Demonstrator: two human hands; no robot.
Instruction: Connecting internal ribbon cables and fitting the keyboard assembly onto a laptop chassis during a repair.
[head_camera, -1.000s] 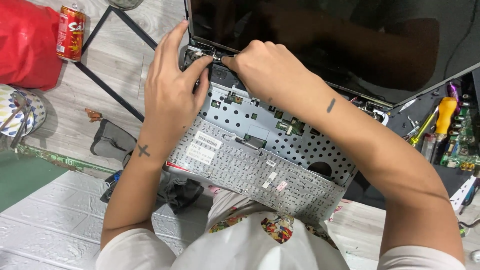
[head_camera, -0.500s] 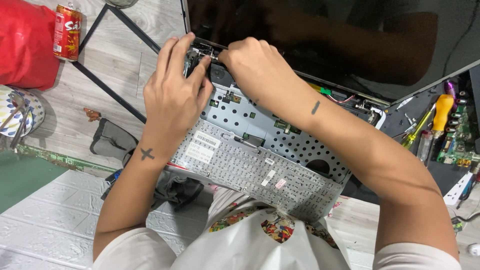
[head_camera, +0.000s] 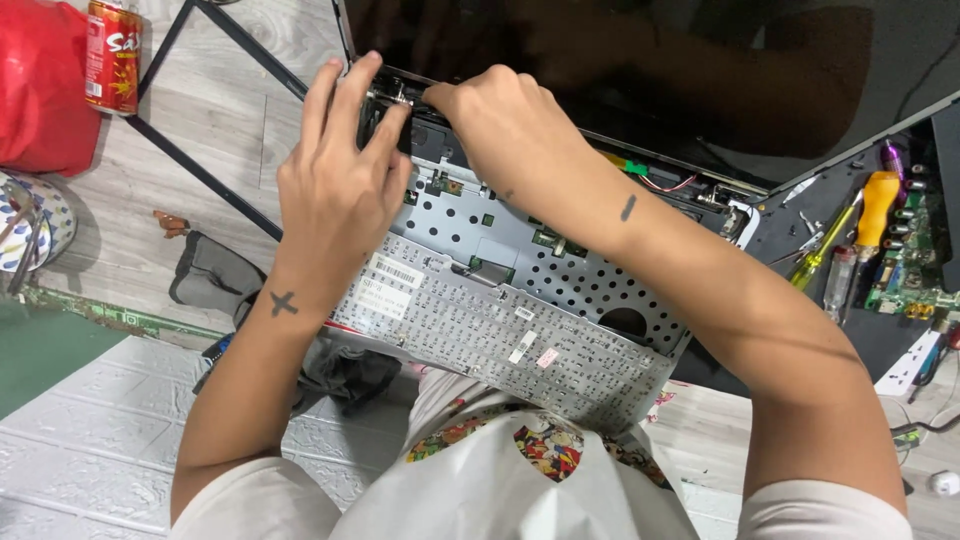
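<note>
I am watching both hands working at the laptop (head_camera: 520, 250) hinge (head_camera: 395, 95): my left hand (head_camera: 335, 190) is pinching it with fingertips, my right hand (head_camera: 500, 125) is curling clenched just beside. The upturned keyboard (head_camera: 500, 335) is lying below my wrists; screwdrivers (head_camera: 850, 240) are sitting well right.

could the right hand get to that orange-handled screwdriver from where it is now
Probably yes. The orange-handled screwdriver lies uncovered to the right of the laptop, and nothing stands between it and the right hand, busy at the hinge.
</note>
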